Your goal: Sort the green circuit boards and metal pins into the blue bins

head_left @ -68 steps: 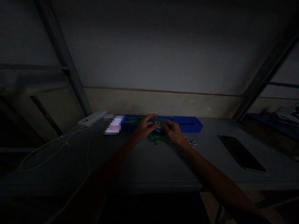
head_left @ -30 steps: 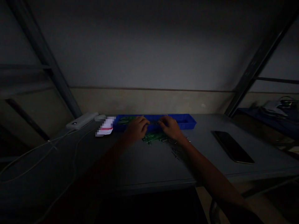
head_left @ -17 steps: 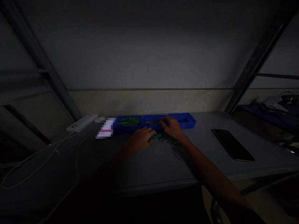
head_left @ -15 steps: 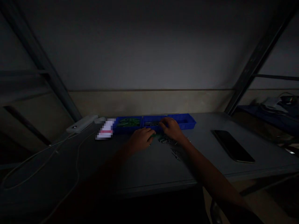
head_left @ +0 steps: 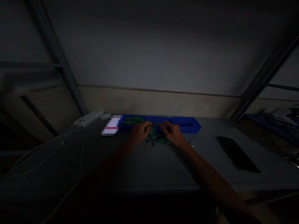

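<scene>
My left hand [head_left: 140, 132] is closed in a pinch just in front of the blue bins. Facing it at the same height is my right hand [head_left: 173, 133], also closed with thumb and fingertips together. A thin pale piece shows in the narrow gap between the fingertips; which hand has it, I cannot tell in this dim light. Below the hands lie small green pieces [head_left: 161, 140] and small shiny dark metal pieces [head_left: 153, 142]. Behind them stand a left blue bin [head_left: 126, 122] of green pieces, a middle blue bin [head_left: 160, 119] partly hidden by my hands, and a right blue bin [head_left: 193, 128].
A phone with a lit, blurred screen [head_left: 111, 127] lies left of the bins, near a white power strip [head_left: 88, 119] with a cable [head_left: 81, 155]. A dark phone [head_left: 237, 154] lies at the right. Thin metal pieces [head_left: 179, 156] rest by my right forearm.
My right hand has drawn back from over the middle bin and now pinches opposite my left. My left hand has risen slightly towards the bins, its fingers closed. The view has tilted and shifted a little.
</scene>
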`<state>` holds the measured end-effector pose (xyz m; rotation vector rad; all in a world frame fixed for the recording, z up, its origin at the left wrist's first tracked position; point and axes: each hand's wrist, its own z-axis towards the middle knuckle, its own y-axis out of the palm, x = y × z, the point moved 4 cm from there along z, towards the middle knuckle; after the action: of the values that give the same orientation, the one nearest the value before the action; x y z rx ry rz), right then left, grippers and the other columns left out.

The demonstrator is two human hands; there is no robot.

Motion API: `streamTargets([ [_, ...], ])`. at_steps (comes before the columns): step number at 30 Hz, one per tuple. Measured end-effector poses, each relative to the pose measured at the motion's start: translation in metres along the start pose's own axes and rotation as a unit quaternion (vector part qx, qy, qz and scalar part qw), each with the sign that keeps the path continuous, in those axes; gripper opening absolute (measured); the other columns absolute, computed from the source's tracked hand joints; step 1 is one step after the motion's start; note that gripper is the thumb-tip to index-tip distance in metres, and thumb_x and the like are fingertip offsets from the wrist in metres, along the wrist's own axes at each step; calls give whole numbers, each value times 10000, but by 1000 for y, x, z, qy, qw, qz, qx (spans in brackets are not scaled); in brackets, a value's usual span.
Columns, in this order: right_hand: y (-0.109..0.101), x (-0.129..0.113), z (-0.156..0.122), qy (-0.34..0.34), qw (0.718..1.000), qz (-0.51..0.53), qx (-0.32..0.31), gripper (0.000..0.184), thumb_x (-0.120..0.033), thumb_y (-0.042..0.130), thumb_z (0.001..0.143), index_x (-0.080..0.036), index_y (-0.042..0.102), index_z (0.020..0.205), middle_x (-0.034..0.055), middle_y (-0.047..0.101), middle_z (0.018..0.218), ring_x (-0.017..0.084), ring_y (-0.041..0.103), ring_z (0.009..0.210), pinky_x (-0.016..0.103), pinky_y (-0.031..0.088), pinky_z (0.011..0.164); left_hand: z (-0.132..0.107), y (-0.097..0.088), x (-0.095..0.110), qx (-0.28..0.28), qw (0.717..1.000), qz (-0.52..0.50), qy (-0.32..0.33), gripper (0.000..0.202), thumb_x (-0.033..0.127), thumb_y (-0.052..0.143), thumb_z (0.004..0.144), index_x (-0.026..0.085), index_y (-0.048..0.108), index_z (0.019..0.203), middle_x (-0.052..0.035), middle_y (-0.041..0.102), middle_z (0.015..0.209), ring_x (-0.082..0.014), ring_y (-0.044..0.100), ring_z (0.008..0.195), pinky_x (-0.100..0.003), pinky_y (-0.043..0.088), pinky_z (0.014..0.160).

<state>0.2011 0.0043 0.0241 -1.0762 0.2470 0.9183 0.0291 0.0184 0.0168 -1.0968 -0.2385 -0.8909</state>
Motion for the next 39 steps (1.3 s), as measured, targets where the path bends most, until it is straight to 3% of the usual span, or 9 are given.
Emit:
streamTargets([
  [5,18,-1,-4,50,990,123,-44,321,-382,536,801,-173,578,1041,-47,507,523,103,459,456,218,300,456,0,3,-9,66,982,-158,-82,143,285,494,800,180,543,882,-10,632,723,-162,618,684,-262,462,636],
  [8,30,2,-5,139,952,260,-75,392,-457,551,768,-173,533,1038,-61,518,478,101,441,391,209,303,413,-1,10,-10,56,966,-231,-104,118,285,475,810,178,497,855,5,592,683,-145,594,640,-239,452,575],
  [14,24,11,0,209,859,468,-5,332,-486,626,681,-178,523,752,0,622,616,126,583,535,229,415,519,-1,11,6,-1,969,-247,5,61,241,509,824,186,534,821,-89,544,1248,-220,472,1189,-369,381,968],
  [18,14,17,2,151,884,437,68,289,-357,693,625,-197,513,785,-58,551,594,94,517,529,206,386,513,-2,12,8,-1,983,-182,26,84,239,537,815,192,605,806,-75,480,1294,-232,403,1248,-388,385,971],
  [22,16,17,2,109,914,380,91,420,-283,665,642,-225,493,1020,-78,513,589,103,483,524,208,359,489,-1,13,6,28,989,-142,3,130,229,520,811,181,641,812,-67,614,1034,-206,548,1035,-369,408,929],
  [29,24,12,1,32,953,286,96,89,-258,574,698,-192,582,758,13,621,769,168,578,738,318,452,716,1,4,4,45,974,-200,-91,252,375,504,795,164,639,778,-33,640,774,-181,589,785,-277,444,697],
  [33,18,0,-4,-79,977,170,102,121,-136,519,677,-203,615,706,46,640,947,198,564,922,387,412,880,-3,11,-2,12,949,-269,-165,352,487,509,780,153,612,733,-10,587,665,-150,562,660,-227,401,537],
  [36,16,-6,-6,-111,982,93,118,176,-105,501,674,-211,640,687,51,583,1073,213,497,1046,411,362,952,-3,15,-3,5,941,-306,-143,272,420,583,748,149,596,765,2,581,675,-130,553,641,-211,397,526],
  [39,16,-1,-5,-60,986,94,124,193,-113,503,671,-210,663,720,62,511,1107,218,450,1086,414,333,982,-2,12,2,38,945,-313,-82,183,330,581,765,157,575,826,-4,592,724,-130,569,672,-221,430,565],
])
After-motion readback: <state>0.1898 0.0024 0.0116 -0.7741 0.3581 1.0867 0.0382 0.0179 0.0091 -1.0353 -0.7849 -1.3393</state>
